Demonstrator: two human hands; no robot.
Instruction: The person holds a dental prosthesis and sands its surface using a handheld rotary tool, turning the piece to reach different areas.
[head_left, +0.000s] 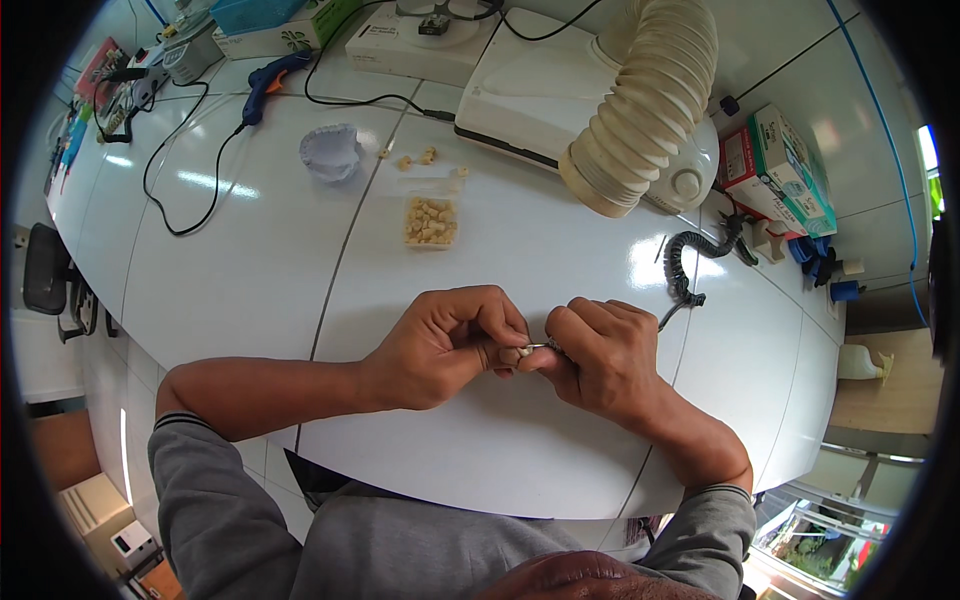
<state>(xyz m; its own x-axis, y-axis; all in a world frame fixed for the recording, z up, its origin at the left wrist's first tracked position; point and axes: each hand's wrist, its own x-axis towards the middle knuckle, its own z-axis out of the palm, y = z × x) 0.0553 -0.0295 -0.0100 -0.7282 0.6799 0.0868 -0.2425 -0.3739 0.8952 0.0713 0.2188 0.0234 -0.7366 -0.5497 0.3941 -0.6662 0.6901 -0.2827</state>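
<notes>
My left hand (440,345) is closed, pinching a small cream tooth-shaped piece (524,352) between thumb and fingertips. My right hand (605,355) is wrapped round a rotary handpiece, mostly hidden in the fist, with its thin metal tip (541,346) at the piece. Whether tip and piece touch I cannot tell. A black cord (672,313) runs from behind this hand to a coiled section (682,262). Beyond my hands stands a small clear box (432,246) of cream tooth-shaped pieces. Several loose pieces (428,156) lie behind it, near a whitish arch-shaped mould (330,152).
A ribbed cream hose (645,105) hangs over a white machine (530,85) at the back. At the back left lies a blue glue gun (270,88) with its cord looping across the white table (240,290). Cartons (778,170) stand at the right beside the wall.
</notes>
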